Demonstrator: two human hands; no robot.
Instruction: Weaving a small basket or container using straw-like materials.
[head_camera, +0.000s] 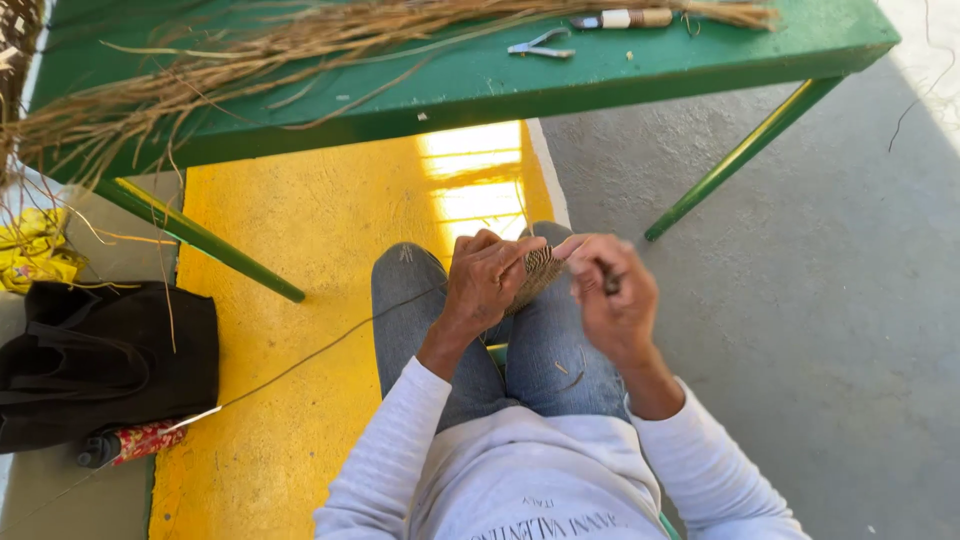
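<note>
Grey concrete floor (800, 330) with a broad yellow painted strip (300, 420), seen from above past knees in blue jeans (545, 350).

Left hand (487, 283): closed, fingers curled over the near edge of a small woven piece (541, 270), thumb pressing on top. Right hand (612, 297): closed too, fingertips pinched together just at the piece's right edge, gripping something thin and dark (a strand end or a small tool, too small to tell). Woven piece wedged between both hands above the knees, long axis slanting from lower left up to the right; touching the left hand along most of its length, meeting the right hand only at the tip. Left hand the nearer and fuller hold.

A long thin strand (300, 365) trailing from under the left hand, down and left across the yellow strip toward a black bag (100, 360) on the floor, with a red patterned roll (145, 440) just beside it.

Farther out, a green table (480, 85), well apart from the hands, bearing a heap of dry straw (250, 60), small snips (540, 45) and a knife (625, 18) with a pale wrapped handle. Yellow cloth (35, 250) at the far left.
</note>
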